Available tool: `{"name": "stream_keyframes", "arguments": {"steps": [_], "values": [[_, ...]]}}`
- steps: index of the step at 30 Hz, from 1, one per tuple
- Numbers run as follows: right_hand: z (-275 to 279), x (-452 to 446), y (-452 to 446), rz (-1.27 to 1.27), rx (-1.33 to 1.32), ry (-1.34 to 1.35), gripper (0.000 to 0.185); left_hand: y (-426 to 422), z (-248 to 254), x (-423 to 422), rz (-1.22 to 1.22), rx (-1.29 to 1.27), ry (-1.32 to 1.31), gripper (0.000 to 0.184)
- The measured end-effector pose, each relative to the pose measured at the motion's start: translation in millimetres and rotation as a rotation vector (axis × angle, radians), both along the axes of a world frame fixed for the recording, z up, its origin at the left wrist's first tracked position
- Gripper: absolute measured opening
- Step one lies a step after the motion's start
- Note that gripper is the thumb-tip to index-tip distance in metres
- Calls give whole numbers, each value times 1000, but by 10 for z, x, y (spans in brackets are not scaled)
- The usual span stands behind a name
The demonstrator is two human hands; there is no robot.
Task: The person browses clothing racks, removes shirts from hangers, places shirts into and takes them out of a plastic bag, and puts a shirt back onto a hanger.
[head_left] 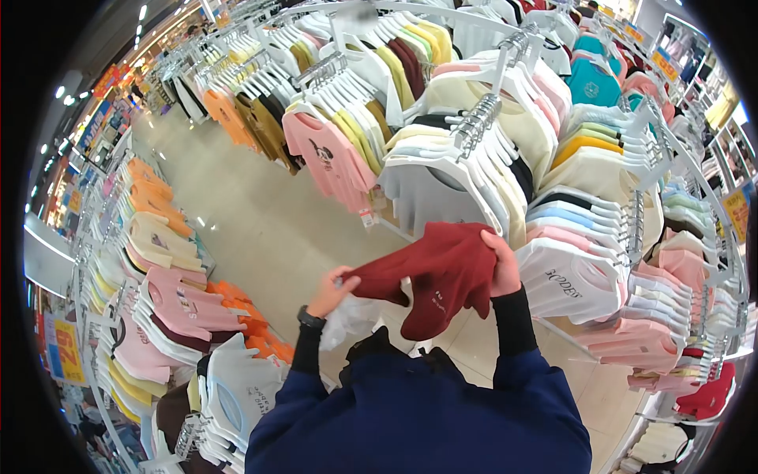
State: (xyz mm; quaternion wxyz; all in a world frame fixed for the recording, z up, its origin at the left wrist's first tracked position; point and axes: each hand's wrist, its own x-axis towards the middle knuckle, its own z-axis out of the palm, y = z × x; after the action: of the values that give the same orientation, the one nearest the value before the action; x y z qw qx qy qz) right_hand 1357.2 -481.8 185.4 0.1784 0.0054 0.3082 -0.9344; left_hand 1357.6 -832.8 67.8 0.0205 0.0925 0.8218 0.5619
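Note:
A dark red shirt (446,268) with small pale lettering hangs stretched and partly bunched between my two hands, in front of my body. My left hand (330,292), with a dark watch on its wrist, is closed on the shirt's narrow left end. At the opposite end, my right hand (505,267) grips the bunched cloth, its fingers partly behind the fabric. Crumpled white, thin, see-through material (350,320) shows just below my left hand; whether I hold it too is unclear.
Racks of shirts on hangers crowd ahead and right, the nearest a grey shirt (426,193) and a white lettered shirt (564,280). Another rack with pink shirts (189,304) stands left. A tiled aisle floor (237,213) runs between them. A yellow price sign (65,351) is at far left.

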Motion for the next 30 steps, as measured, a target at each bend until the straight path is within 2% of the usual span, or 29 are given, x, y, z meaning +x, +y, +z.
{"name": "stream_keyframes", "arguments": {"steps": [3, 6, 9, 12, 13, 16, 17, 21, 24, 26, 28, 30], "values": [[-60, -21, 60, -145, 312, 78, 32, -385, 224, -87, 85, 53, -69, 19], [-281, -51, 132, -127, 591, 158, 28, -582, 577, -122, 6, 74, -82, 17], [-369, -109, 74, -130, 751, 240, 23, -600, 940, -122, -42, 198, -136, 16], [-552, -235, 40, 31, 769, 248, 18, -685, 1036, -174, -103, 284, -149, 15], [-712, -306, 1, 115, 642, 249, 15, -712, 1055, -192, -122, 345, -185, 15], [-923, -351, -272, 290, 401, 175, 21, -795, 1110, -235, -119, 483, -250, 18], [-973, -380, -406, 378, 386, 181, 29, -822, 1125, -234, -90, 508, -248, 19], [-1094, -529, -1037, 582, 570, 278, 29, -1136, 1096, -230, 21, 544, -259, 19], [-1196, -709, -1381, 611, 668, 340, 20, -1560, 1037, -180, 41, 537, -262, 19], [-1188, -875, -1585, 482, 658, 414, 17, -1872, 1076, -118, 43, 454, -261, 20], [-933, -1014, -1795, 334, 640, 444, 18, -2135, 1110, -55, 51, 409, -255, 21], [-703, -1184, -1995, 336, 684, 483, 19, -2345, 1104, 1, 66, 401, -239, 24]]}}
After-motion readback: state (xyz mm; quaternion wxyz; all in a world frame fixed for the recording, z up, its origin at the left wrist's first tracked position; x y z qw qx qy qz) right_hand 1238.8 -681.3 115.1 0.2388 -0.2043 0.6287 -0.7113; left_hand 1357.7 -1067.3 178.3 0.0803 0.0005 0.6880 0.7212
